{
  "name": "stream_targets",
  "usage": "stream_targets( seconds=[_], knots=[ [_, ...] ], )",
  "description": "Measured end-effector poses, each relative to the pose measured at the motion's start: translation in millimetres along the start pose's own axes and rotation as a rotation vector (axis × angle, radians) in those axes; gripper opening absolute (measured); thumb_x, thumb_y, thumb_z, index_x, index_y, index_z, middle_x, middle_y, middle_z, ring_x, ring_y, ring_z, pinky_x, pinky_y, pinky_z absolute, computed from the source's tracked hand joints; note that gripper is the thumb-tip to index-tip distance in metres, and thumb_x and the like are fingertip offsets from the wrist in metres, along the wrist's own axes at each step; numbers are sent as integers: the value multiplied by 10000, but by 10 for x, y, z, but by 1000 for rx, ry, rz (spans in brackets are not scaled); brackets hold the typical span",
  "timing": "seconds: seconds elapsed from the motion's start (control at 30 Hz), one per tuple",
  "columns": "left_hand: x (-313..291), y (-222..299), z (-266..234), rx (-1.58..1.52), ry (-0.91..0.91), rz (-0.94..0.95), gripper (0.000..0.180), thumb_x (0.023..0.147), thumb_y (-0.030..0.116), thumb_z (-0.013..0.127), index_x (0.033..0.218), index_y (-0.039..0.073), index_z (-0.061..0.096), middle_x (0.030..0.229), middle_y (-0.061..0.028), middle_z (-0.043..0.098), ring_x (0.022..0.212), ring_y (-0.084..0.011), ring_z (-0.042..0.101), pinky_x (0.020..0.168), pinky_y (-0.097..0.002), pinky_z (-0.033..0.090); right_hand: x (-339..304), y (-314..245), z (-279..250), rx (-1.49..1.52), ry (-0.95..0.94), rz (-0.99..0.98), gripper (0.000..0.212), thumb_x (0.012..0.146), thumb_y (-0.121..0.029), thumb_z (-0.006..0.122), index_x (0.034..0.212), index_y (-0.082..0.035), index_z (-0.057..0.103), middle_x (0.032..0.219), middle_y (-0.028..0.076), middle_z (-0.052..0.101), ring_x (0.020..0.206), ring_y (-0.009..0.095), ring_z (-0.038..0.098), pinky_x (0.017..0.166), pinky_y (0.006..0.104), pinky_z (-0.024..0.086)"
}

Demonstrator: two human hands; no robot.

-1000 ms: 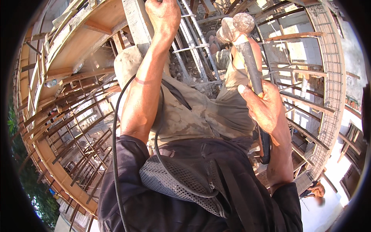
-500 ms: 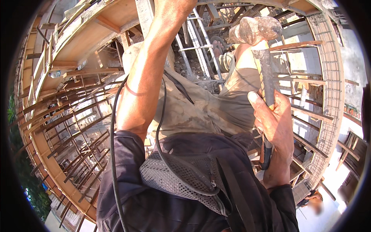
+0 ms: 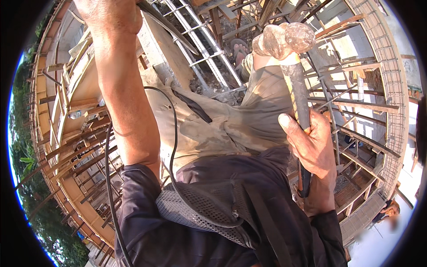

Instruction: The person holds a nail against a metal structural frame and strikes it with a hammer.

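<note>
My right hand [image 3: 311, 144] is closed around the handle of a hammer [image 3: 297, 84], its thumb lying along the shaft. The hammer stands nearly upright in front of my right thigh, its worn, rounded metal head [image 3: 284, 39] at the top. My left arm reaches far forward, and my left hand [image 3: 111, 13] is cut off by the upper edge. Its fingers are hidden, near the top of a pale board [image 3: 158, 53] and a dark curved strip.
A steel bar cage [image 3: 207, 55] runs between my legs over rubble. Wooden formwork [image 3: 71, 187] and props stand at left, a rebar mesh strip [image 3: 393, 89] at right. A black cable [image 3: 109, 178] hangs past my left arm. Another person [image 3: 390, 211] is at lower right.
My left arm has swung to the left, uncovering the board and more of the bar cage. The hammer is slightly further left, still in my right hand. The whole view has shifted.
</note>
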State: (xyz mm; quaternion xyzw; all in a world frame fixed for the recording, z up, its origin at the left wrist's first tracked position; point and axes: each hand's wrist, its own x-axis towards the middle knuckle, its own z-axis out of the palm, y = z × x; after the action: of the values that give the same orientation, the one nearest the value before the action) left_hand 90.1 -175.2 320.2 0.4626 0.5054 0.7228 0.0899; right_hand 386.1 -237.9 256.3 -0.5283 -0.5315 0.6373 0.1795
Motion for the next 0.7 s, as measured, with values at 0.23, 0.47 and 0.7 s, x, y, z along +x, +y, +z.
stream_targets(
  seconds=[0.23, 0.47, 0.7],
  knots=[
    [-166, 563, 222, 21, -174, 74, 402, 1010, 365, 593, 669, 183, 480, 526, 90, 371, 422, -40, 313, 383, -228, 260, -21, 108, -219, 137, 40, 65, 246, 959, -199, 708, 825, -38, 579, 611, -99, 397, 533, -7, 331, 451, 224, 253],
    [-342, 636, 677, 52, -315, -9, 406, 1013, 367, 587, 666, 176, 499, 517, 87, 373, 419, -43, 319, 391, -222, 266, -63, 362, -298, 75, 77, 10, 267, 965, -192, 698, 802, -37, 554, 613, -82, 395, 541, 8, 340, 466, 231, 266],
    [-541, -115, 853, 250, -384, -364, 375, 1007, 338, 598, 682, 160, 538, 524, 86, 401, 412, -48, 325, 382, -231, 244, -99, 389, -234, 64, 40, 25, 279, 963, -188, 700, 791, -31, 545, 604, -64, 396, 535, 16, 363, 465, 243, 286]
  ],
)
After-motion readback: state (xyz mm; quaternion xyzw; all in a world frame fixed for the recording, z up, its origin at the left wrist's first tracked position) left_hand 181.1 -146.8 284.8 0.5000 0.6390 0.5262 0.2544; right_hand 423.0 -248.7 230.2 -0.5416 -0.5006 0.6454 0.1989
